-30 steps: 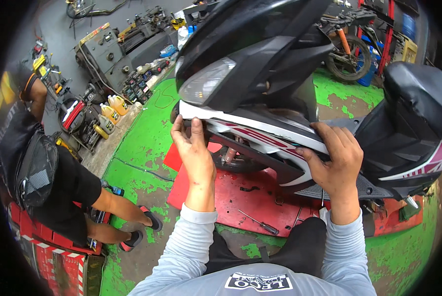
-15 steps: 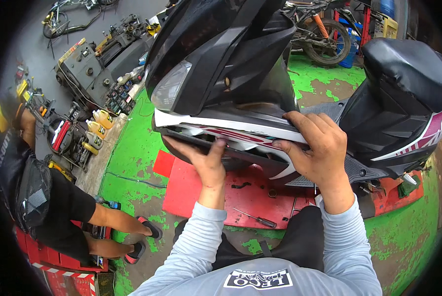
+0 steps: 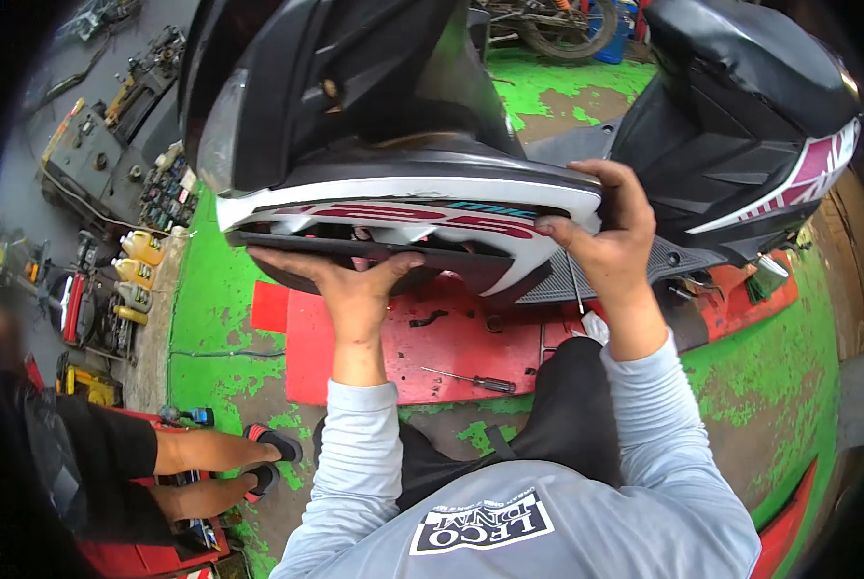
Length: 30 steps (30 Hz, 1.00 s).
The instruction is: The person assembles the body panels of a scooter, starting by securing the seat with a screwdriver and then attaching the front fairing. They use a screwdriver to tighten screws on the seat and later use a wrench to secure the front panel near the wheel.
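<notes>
A black scooter [image 3: 393, 106] stands across the view, with a white, maroon and black front side panel [image 3: 471, 189] along its near side. My left hand [image 3: 350, 285] holds the panel's dark lower edge, fingers reaching along its underside and thumb lying against its face. At the panel's rear end, my right hand [image 3: 611, 227] grips it, with fingers over the upper edge and thumb on the face. The fingertips of my left hand are partly hidden. Below the hands, a screwdriver [image 3: 493, 384] lies on a red platform [image 3: 331, 357].
The scooter's seat [image 3: 765, 63] and ridged footboard [image 3: 635, 265] extend to the right. Another person's leg [image 3: 205, 451] is at the lower left. Yellow jugs [image 3: 142, 247] and a grey machine [image 3: 94, 154] line the left wall. The green floor [image 3: 224, 318] has worn paint.
The whole view has shifted, with the scooter now farther left and higher. My left thumb has moved to the panel's lower edge; my right hand keeps its grip at the rear end.
</notes>
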Each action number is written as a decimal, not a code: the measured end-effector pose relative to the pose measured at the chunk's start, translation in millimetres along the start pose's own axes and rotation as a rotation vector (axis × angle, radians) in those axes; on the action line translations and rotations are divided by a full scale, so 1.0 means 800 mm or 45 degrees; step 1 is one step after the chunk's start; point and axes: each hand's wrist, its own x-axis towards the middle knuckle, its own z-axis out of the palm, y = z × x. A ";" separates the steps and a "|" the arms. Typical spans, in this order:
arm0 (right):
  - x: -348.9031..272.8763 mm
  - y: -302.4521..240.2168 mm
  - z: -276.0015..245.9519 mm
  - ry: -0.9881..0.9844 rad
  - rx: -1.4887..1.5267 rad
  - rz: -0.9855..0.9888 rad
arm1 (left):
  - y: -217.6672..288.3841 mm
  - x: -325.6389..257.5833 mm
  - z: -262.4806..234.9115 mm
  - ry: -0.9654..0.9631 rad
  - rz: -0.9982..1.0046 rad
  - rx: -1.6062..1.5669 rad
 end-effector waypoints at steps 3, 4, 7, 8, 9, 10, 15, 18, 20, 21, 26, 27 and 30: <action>-0.017 -0.003 0.013 0.136 -0.098 0.045 | -0.011 -0.002 -0.001 0.039 0.159 0.228; -0.016 -0.005 0.013 0.139 -0.139 0.049 | -0.014 -0.004 -0.004 0.040 0.092 0.151; -0.014 -0.002 0.016 0.161 -0.094 0.024 | -0.018 -0.005 -0.004 0.043 0.010 0.018; -0.015 -0.005 0.014 0.113 -0.190 0.023 | -0.020 -0.006 -0.005 0.046 0.000 0.013; -0.014 -0.006 0.015 0.115 -0.150 0.001 | -0.020 -0.006 -0.003 0.048 0.022 0.027; -0.014 -0.003 0.016 0.118 -0.109 -0.021 | -0.019 -0.007 -0.003 0.055 0.051 0.056; -0.023 0.010 0.023 0.216 -0.062 -0.123 | -0.021 -0.010 -0.004 0.114 0.216 0.193; -0.046 0.026 0.029 0.134 -0.072 -0.093 | -0.020 -0.012 -0.002 0.133 0.258 0.217; -0.065 0.033 0.028 -0.037 -0.368 -0.064 | -0.018 -0.015 -0.001 0.133 0.249 0.231; -0.075 0.040 0.027 0.009 -0.520 -0.114 | -0.018 -0.016 0.002 0.127 0.240 0.231; -0.153 0.085 0.040 0.042 -0.746 -0.050 | -0.019 -0.009 -0.004 0.139 0.236 0.263; -0.168 0.101 0.044 0.005 -0.732 0.039 | -0.020 -0.010 -0.006 0.143 0.223 0.283; -0.185 0.140 0.060 0.019 -0.567 0.242 | -0.015 -0.012 -0.006 0.148 0.178 0.346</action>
